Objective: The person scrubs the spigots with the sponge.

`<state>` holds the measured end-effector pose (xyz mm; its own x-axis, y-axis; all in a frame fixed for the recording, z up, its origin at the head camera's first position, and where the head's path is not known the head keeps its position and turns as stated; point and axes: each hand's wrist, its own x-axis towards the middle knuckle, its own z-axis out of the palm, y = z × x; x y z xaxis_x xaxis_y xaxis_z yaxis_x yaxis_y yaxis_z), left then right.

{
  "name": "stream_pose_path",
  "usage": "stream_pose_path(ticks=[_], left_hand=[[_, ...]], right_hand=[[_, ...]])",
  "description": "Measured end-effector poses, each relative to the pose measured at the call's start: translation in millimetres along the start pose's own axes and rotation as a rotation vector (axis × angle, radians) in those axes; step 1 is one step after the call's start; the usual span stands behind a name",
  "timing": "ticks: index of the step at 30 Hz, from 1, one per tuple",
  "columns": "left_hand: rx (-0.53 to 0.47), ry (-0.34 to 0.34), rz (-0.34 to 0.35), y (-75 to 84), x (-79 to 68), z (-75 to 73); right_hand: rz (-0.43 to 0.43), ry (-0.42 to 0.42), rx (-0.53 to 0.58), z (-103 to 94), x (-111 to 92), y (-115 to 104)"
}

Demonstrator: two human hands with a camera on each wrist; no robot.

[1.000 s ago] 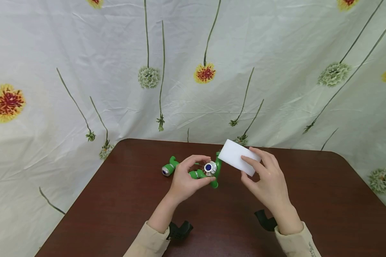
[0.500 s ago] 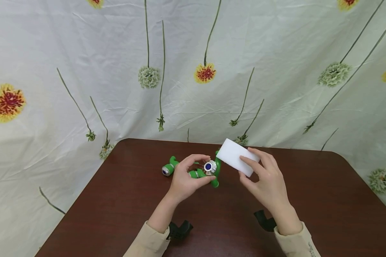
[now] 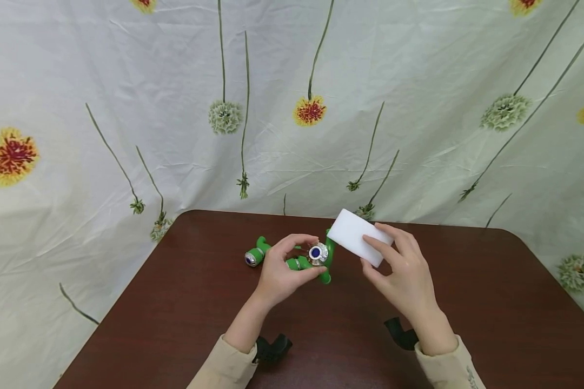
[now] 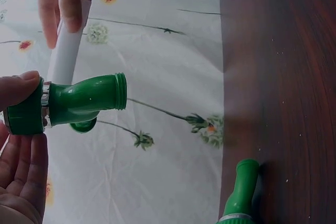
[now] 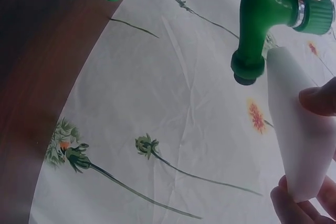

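My left hand (image 3: 279,273) grips a green plastic tap (image 4: 86,100) by its ribbed knob, thumb on one side and fingers on the other. The knob's silver cap with a blue centre faces up at the head camera, and the threaded inlet end shows in the left wrist view. A white sponge block (image 3: 354,233) is pinched between the thumb and fingers of my right hand (image 3: 406,273). Its far end is right by the tap's spout (image 5: 249,59) in the right wrist view. More green ribbed plastic with a silver ring (image 3: 297,263) shows between the left fingers.
Another green tap (image 3: 257,254) lies on the dark brown table (image 3: 190,302), left of the left hand. A white cloth with printed flowers (image 3: 272,156) hangs behind the table's far edge. Black curved pieces (image 3: 274,348) show at both wrists.
The right hand and sponge have shifted very slightly left toward the tap, then stayed nearly still. The left hand keeps its grip on the tap in the same place.
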<state>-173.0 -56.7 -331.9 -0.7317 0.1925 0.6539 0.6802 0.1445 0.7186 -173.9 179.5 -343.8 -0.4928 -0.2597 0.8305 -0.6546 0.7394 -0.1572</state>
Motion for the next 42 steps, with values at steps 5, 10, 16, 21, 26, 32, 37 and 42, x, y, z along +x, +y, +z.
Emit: stream_pose_path(ticks=[5,10,16,21,26,32,37,42], left_hand=[[-0.002,-0.024,0.003,1.6,-0.5,1.3],[-0.006,-0.032,0.000,1.3,-0.9,1.2],[-0.003,-0.038,0.004,1.4,-1.1,0.5],[-0.013,-0.056,-0.002,1.2,-1.1,0.5],[-0.038,-0.058,0.010,0.5,-0.8,0.3],[-0.055,-0.051,0.031,0.9,-0.5,0.2],[-0.050,-0.047,0.020,1.9,-0.1,-0.3],[-0.039,-0.022,0.019,1.6,-0.3,0.0]], right_hand=[[-0.014,-0.051,-0.018,3.4,-0.7,-1.5],[0.010,-0.017,-0.048,2.4,-0.6,-1.4],[0.029,0.016,-0.023,-0.8,0.1,-1.9],[-0.019,-0.071,-0.015,1.2,0.6,-3.7],[-0.003,-0.033,-0.038,0.4,0.4,-3.7],[-0.018,-0.076,0.024,-0.4,-0.2,-2.5],[0.005,-0.047,-0.006,-1.2,0.2,-2.3],[-0.012,-0.062,0.052,-0.2,0.2,-2.2]])
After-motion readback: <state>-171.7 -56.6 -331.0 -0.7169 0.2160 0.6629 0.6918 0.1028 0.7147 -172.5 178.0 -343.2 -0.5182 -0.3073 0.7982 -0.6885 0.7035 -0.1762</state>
